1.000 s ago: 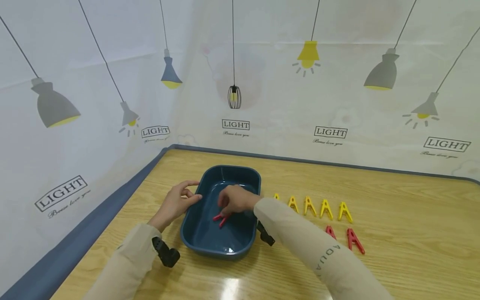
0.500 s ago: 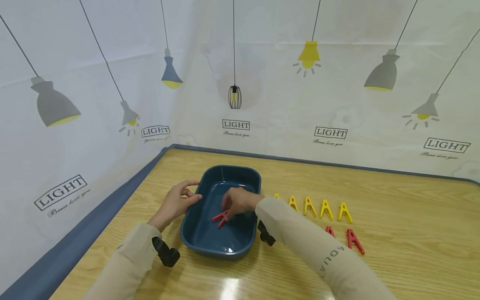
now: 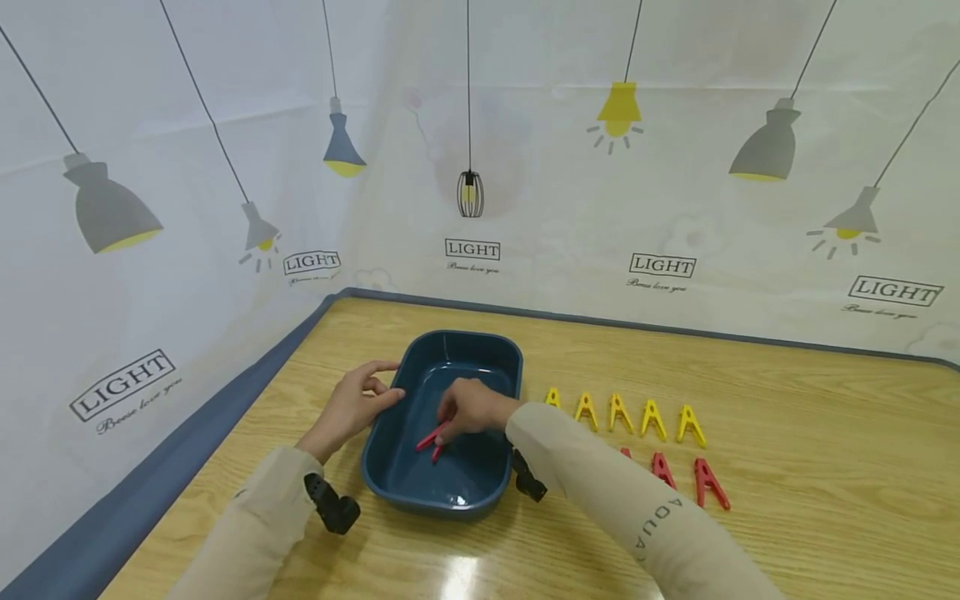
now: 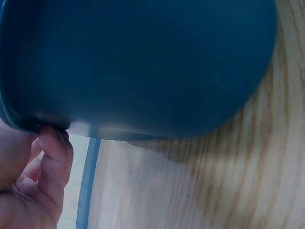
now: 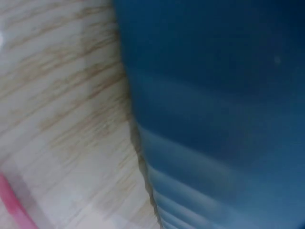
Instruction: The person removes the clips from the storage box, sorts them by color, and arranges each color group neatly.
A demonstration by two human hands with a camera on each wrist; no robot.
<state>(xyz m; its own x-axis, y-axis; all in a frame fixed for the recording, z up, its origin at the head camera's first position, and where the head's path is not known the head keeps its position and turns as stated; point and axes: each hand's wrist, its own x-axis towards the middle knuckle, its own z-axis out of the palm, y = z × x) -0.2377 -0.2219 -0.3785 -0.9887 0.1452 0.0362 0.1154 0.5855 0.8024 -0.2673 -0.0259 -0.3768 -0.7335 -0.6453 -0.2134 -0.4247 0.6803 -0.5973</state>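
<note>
A deep blue rectangular basin (image 3: 420, 483) stands on the wooden table. At its left rim my left hand (image 3: 354, 408) pinches the edge, thumb on the inner side and fingers outside; the left wrist view shows these fingers (image 4: 53, 157) against the rim. My right hand (image 3: 472, 408) reaches inside the basin and pinches a red clothespin (image 3: 431, 438), whose legs point toward the lower left near the basin floor. The upper part of that clothespin is hidden by my fingers. In the right wrist view the basin wall (image 5: 214, 119) fills the right side and hides the hand.
Right of the basin, several yellow clothespins (image 3: 618, 413) form a row. Nearer, red clothespins (image 3: 709, 483) lie in another row, partly behind my right sleeve (image 3: 600, 483). A lamp-printed cloth backdrop (image 3: 555, 208) rises behind and left of the table (image 3: 825, 467).
My right hand has shifted slightly toward the lower left inside the basin, with the red clothespin turning in its fingers. Another red clothespin now shows beside the sleeve. My left hand stays put.
</note>
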